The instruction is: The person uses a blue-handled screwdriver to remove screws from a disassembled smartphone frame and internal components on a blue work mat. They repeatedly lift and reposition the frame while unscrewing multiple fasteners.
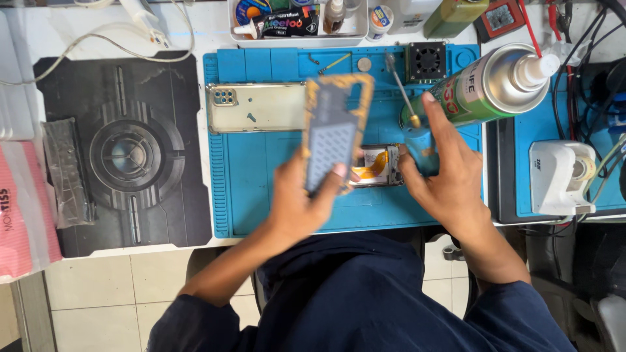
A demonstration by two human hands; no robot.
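On the blue repair mat (pixel 261 176) in front of the person, a phone teardown appears to be midway. The left hand (pixel 297 202) is closed around a phone frame (pixel 336 130) with a grey perforated middle and a yellowish rim, lifted clear of the mat and tilted; it is blurred, so finer detail cannot be told. The right hand (pixel 443 173) grips the blue handle of a screwdriver (pixel 411 127), its thin shaft pointing up and away toward the small black fan (pixel 426 61). Between the two hands, flat on the mat, lies the opened phone body (pixel 377 166) with an orange flex part showing. A pale back cover (pixel 255 107) with a camera cluster rests on the mat just beside the lifted frame, and a green spray can (pixel 495 85) lies tilted behind the right hand. Judging by this, the separated frame is being handled; the next move likely needs it set aside steadily, leaving the screwdriver tip free to reach the phone body.
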